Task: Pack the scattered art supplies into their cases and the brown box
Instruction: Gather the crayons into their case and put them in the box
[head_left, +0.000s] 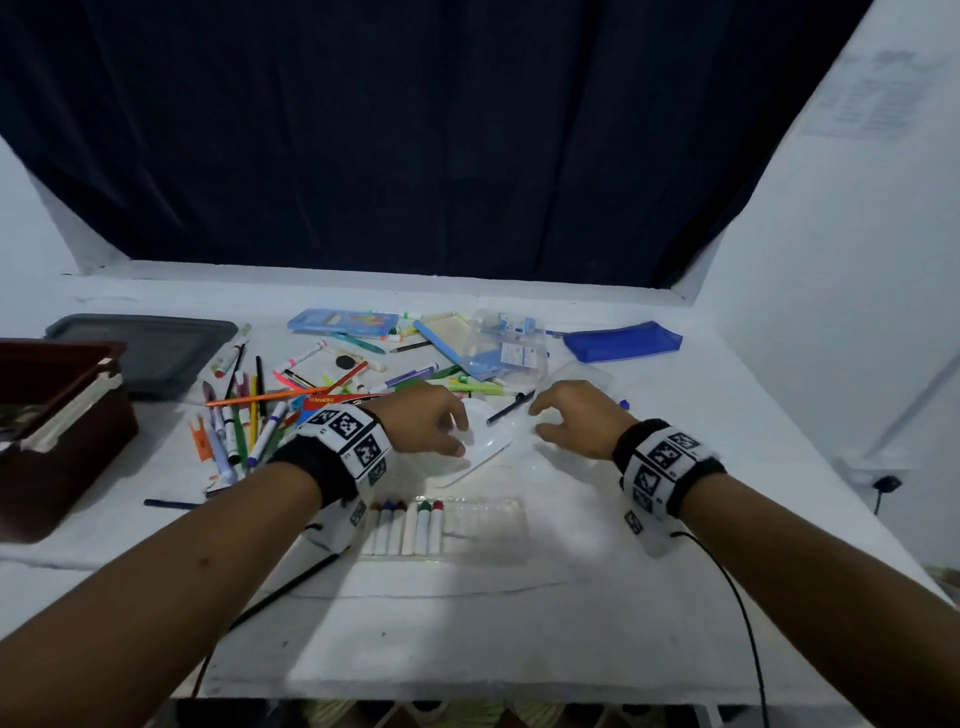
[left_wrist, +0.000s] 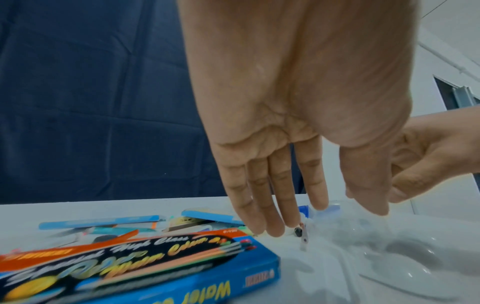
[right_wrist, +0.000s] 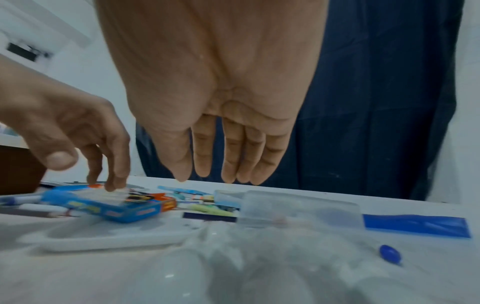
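Note:
My left hand (head_left: 441, 423) and right hand (head_left: 569, 418) hover side by side over a white paint palette (head_left: 485, 441) and some crumpled clear plastic (head_left: 550, 452) at the table's middle. In the left wrist view the left hand's fingers (left_wrist: 272, 205) point straight down and hold nothing. The right hand's fingers (right_wrist: 233, 156) hang just as straight and empty. A blue water colour box (left_wrist: 135, 265) lies under my left wrist. A clear case (head_left: 431, 530) with several white markers sits nearer me. A black pen (head_left: 511, 408) lies between the hands.
The brown box (head_left: 57, 431) stands at the left edge, with a grey lid (head_left: 150, 353) behind it. Loose pens and pencils (head_left: 244, 415) are piled left of centre. A blue pencil tin (head_left: 343, 322), a clear plastic box (head_left: 511, 343) and a blue pouch (head_left: 623, 340) lie at the back.

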